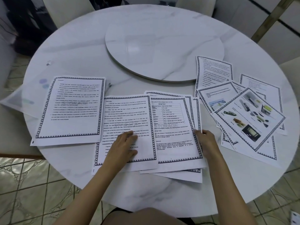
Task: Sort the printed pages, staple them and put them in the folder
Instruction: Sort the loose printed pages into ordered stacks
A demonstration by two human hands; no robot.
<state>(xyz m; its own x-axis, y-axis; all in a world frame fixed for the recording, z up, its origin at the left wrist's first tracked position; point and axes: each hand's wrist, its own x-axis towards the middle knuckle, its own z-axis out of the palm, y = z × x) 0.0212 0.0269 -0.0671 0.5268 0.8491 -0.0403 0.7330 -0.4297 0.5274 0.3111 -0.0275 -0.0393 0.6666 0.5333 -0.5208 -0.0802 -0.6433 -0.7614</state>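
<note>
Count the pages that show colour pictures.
2, both in the fanned pile on the right: the tilted top page full of photos, and the one-picture page partly under it. Others may lie hidden beneath.

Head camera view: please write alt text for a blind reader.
Two bare hands sort a middle pile of printed pages on a round white table: the left hand lies flat on the top page, the right hand grips the pile's right edge. A single page lies left of it; photo pages fan out on the right.
</note>
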